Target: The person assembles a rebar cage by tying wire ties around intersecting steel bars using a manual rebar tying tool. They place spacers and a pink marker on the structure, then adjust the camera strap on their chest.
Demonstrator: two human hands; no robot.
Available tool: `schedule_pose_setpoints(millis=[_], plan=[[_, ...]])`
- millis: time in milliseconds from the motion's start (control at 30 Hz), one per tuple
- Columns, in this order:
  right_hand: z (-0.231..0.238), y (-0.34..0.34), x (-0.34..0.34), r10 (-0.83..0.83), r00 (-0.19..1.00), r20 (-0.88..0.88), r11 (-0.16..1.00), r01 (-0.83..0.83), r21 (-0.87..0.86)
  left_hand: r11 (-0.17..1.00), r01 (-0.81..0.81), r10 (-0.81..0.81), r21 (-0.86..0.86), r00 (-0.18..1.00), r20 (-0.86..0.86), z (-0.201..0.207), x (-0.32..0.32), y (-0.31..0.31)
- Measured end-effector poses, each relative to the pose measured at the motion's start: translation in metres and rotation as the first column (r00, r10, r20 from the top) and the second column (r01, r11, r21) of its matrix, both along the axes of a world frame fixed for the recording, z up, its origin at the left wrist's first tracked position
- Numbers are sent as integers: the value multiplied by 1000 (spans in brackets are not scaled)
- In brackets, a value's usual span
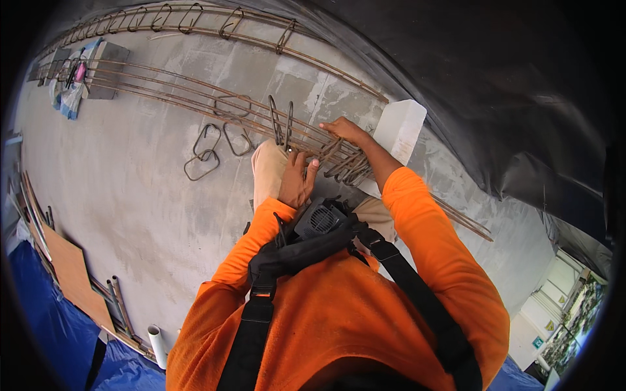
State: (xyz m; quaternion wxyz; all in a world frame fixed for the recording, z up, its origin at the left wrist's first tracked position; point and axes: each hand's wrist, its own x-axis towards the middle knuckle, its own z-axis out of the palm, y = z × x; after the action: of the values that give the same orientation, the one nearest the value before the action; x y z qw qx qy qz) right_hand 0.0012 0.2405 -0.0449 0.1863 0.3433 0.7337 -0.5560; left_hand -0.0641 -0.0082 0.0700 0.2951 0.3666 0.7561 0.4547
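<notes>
Long rusty rebar rods (195, 91) run slantwise across the floor in front of me. Bent steel stirrups (349, 163) are bunched around their right part. My right hand (347, 132) is over this bunch, thumb pointing left and the other fingers bent down onto the stirrups; its fingertips are partly hidden. My left hand (298, 182) is beside my knee at the near side of the rods, fingers and thumb apart, with nothing visible held. Just beyond it, two stirrups (282, 122) stand upright on the rods. Loose stirrups (207, 153) lie flat to the left.
Grey blocks (109, 68) at far left and a pale block (401, 130) at right are by the rods. A tied rebar cage (189, 26) lies along the back. Black sheeting (521, 98) hangs at right. A brown board (75, 274) and white pipe (157, 345) lie near left.
</notes>
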Motion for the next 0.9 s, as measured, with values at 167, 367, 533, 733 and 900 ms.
schedule_pose_setpoints(millis=[167, 367, 533, 733, 900], plan=[[19, 2, 9, -94, 995, 19, 972, 88, 217, 996, 43, -41, 81, 999, -26, -5, 11, -13], [87, -64, 0, -436, 812, -387, 694, 577, 430, 953, -300, 151, 33, 568, 809, -11, 20, 12], [71, -96, -17, -579, 569, -584, 480, 817, 321, 961, -273, 159, 37, 658, 736, 8, 25, 13], [74, -106, -19, -632, 602, -487, 377, 789, 486, 943, -329, 159, -38, 351, 923, 11, 12, 12], [80, -112, -10, -704, 581, -407, 284, 757, 589, 942, -330, 174, -55, 343, 923, -18, 33, 4]])
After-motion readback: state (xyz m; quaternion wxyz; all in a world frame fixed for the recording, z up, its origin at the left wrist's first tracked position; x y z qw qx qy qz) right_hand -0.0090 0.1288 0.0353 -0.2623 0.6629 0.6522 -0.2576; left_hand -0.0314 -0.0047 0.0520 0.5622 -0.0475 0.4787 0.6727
